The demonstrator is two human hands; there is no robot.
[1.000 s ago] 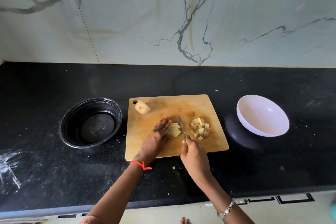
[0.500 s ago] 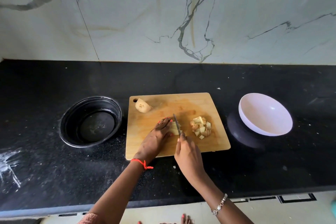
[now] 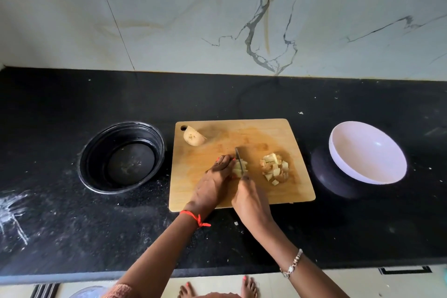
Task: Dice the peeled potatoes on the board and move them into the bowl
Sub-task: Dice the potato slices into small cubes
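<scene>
One piece [image 3: 240, 169] sits under the knife [image 3: 238, 156] on the board [image 3: 254, 132], midway: left hand [image 3: 212, 182] fingers [image 3: 224, 161] curl over it, pinning it; the right hand [image 3: 251, 203] grips the handle. Heaped dice [image 3: 274, 168] lie near the board's right edge; a half [image 3: 193, 137] waits at its far left corner. Dicing is in hand; next, more cuts with fingers tucked clear, then the half, then dice into the empty white bowl [image 3: 362, 159] beside the right edge

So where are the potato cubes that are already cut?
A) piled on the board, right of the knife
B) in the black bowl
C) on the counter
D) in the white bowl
A: the cubes lie piled on the board, right of the knife; the white bowl holds none.
</scene>
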